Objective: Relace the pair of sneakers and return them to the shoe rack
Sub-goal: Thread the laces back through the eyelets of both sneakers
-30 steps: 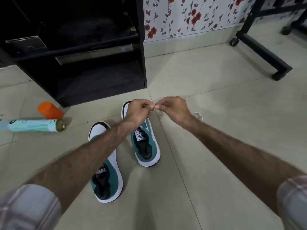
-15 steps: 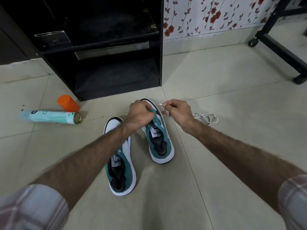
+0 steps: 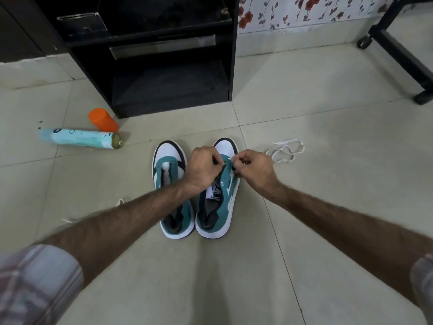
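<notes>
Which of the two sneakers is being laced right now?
The right sneaker: both the left hand and right hand pinch a lace at its eyelets. The left sneaker lies untouched beside it.

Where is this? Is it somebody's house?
Probably yes, a room in a home, maybe near the entrance. There is a tiled floor, flowery wallpaper on the wall, and a black shoe rack with a pair of sneakers on the floor in front of it.

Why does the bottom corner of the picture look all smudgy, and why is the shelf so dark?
Head view: the checked sleeve is close to the lens and blurred; the black shoe rack sits in deep shadow; the pale floor tiles are evenly lit with soft sheen; the wide lens bends edges.
</notes>
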